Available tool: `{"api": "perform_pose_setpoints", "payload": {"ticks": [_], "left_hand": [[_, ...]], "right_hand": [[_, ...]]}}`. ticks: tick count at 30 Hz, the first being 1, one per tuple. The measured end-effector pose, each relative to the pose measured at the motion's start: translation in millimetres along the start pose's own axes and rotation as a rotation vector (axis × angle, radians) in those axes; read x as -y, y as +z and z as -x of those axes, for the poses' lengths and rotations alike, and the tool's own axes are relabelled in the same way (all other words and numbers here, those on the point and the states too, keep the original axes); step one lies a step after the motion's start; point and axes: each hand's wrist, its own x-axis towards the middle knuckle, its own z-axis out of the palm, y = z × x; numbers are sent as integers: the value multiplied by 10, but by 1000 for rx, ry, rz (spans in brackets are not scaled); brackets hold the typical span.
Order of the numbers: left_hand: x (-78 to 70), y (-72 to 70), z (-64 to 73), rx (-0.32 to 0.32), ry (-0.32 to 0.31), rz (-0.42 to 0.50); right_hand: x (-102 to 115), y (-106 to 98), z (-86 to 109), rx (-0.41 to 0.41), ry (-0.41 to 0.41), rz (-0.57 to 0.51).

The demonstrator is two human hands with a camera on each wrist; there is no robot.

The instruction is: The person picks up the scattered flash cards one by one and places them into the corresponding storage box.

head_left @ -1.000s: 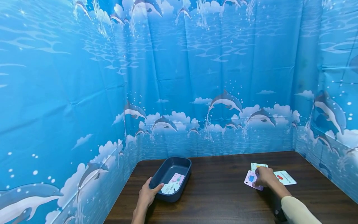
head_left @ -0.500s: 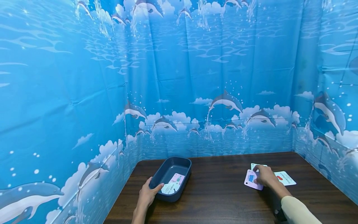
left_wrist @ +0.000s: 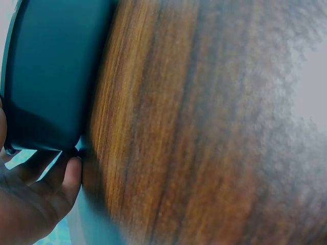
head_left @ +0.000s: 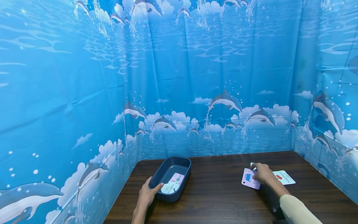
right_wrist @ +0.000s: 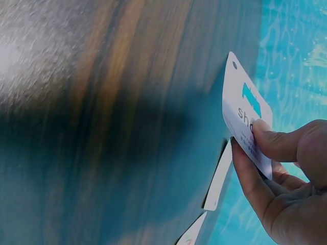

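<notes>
My left hand [head_left: 147,192] grips the near left side of a dark blue rectangular bin [head_left: 170,198], thumb over the rim and fingers against the outside. Two flash cards lie in the bin: a pink card [head_left: 177,178] partly overlapped by a white "sugar" card [head_left: 169,188]. At the right, my right hand [head_left: 264,174] pinches a pink flash card [right_wrist: 245,109] with a blue picture between thumb and fingers; it tilts up off the table. Behind that hand, a white card [head_left: 252,164] is mostly hidden. Beside it lies a white card [head_left: 285,177] with a red picture.
The dark wood-grain table [head_left: 215,193] stretches between the bin and the cards. A blue curtain [head_left: 195,77] printed with dolphins closes off the back and both sides, close to the table's edges.
My right hand has lifted the pink card from beside the other cards and shifted it slightly left. The left hand and bin hold still.
</notes>
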Motion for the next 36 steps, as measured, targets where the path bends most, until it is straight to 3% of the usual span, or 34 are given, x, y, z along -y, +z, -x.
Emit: {"api": "perform_pose_setpoints", "payload": {"ticks": [36], "left_hand": [[-36,-4,34,3,-9,-16]], "right_hand": [[522,125,-96,-38,-92,-52]]}}
